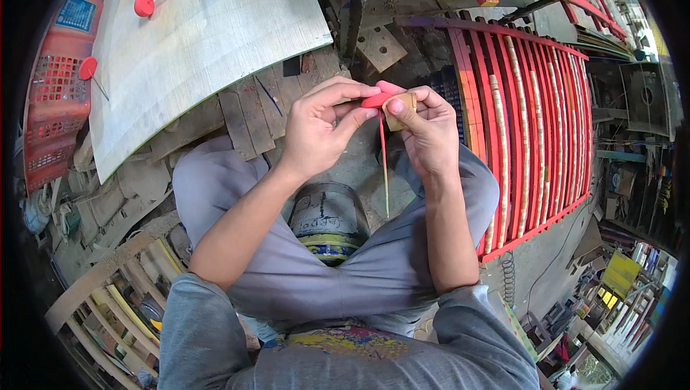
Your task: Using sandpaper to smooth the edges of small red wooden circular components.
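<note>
Between my hands, in front of my knees, is a small red rounded piece (374,100) with a thin stick (384,167) hanging down from it. The fingertips and thumb of my left hand (315,130) pinch the red piece from the left. In my right hand (435,131), a small tan folded sheet that looks like sandpaper (394,118) is pressed under the thumb, against the right side of the red piece. My fingers cover part of the piece, so its full shape is hidden.
A pale board (215,38) at the upper left bears several red pieces on sticks (144,3). Beside it stands a red plastic crate (57,88). Red slatted racks (460,95) with rows of light pieces fill the right. A paint-marked bucket (327,210) sits between my legs.
</note>
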Tool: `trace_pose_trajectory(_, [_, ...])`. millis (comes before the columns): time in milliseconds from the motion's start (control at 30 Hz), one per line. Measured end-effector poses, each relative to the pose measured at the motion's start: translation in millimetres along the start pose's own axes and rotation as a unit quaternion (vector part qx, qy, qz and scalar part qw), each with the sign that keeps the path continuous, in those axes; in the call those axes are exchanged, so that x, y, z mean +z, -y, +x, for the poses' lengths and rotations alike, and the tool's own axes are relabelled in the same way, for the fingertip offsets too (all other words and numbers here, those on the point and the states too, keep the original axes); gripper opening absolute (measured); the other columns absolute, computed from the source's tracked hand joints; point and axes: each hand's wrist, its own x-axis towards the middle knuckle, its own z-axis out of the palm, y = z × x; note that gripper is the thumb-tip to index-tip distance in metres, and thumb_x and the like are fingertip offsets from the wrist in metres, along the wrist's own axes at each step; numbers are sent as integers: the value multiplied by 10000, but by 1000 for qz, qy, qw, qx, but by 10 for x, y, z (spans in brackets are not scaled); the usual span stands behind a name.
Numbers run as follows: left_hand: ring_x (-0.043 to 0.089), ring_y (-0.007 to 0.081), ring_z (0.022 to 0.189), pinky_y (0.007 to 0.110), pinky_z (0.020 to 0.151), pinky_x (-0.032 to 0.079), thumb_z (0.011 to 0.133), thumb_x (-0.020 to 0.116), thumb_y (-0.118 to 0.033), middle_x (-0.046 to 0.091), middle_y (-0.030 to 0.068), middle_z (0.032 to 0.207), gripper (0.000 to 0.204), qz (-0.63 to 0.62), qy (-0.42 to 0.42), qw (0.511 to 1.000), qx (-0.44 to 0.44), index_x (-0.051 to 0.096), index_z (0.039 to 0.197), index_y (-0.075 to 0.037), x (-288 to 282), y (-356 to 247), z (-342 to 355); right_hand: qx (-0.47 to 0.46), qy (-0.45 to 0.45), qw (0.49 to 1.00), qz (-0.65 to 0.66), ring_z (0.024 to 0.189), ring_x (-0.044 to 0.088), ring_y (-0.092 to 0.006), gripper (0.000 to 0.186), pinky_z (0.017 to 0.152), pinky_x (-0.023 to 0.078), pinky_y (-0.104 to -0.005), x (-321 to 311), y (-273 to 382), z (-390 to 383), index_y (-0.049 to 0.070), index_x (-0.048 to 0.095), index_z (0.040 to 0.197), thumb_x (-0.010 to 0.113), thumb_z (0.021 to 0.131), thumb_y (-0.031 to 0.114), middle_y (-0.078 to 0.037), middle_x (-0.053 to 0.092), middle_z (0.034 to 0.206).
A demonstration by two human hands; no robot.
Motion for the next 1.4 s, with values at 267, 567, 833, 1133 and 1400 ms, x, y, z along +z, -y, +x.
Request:
trace_pose_trajectory(267, [573,160,1025,280,882,515,817,601,110,566,100,1088,248,-67,-32,997,-20,614,1054,39,37,21,4,-21,-9,999,-40,808,645,-138,146,782,529,-263,12,1,15,-14,615,869,724,775,7,-186,663,996])
trace_pose_trajectory(567, [616,165,942,268,854,517,810,635,64,628,124,1067,241,240,34,969,39,638,1049,44,-64,-43,29,-9,-2,993,-115,757,638,-118,138,718,521,-232,-22,12,6,-8,620,839,736,766,9,-114,681,853])
trace_pose_trajectory(833, [612,159,971,270,853,517,834,599,89,614,112,1070,240,-62,-40,996,-55,608,1074,75,4,50,-5,27,14,1000,3,815,635,-128,169,751,512,-239,-38,38,22,-1,600,867,736,767,9,-138,674,949])
trace_pose_trajectory(1133, [621,139,929,254,765,547,818,640,45,635,95,1029,239,117,27,992,-44,636,1057,46,-70,-127,54,-102,26,982,-155,843,623,-120,155,778,508,-247,-33,-32,17,-5,569,836,716,788,6,-136,662,948])
trace_pose_trajectory(1400, [636,156,902,266,755,560,820,628,66,651,124,1017,193,68,19,995,-72,657,1011,68,-141,-109,39,-91,29,973,-208,841,624,-125,150,780,512,-250,37,-10,-2,-15,571,847,710,790,-2,-140,662,957])
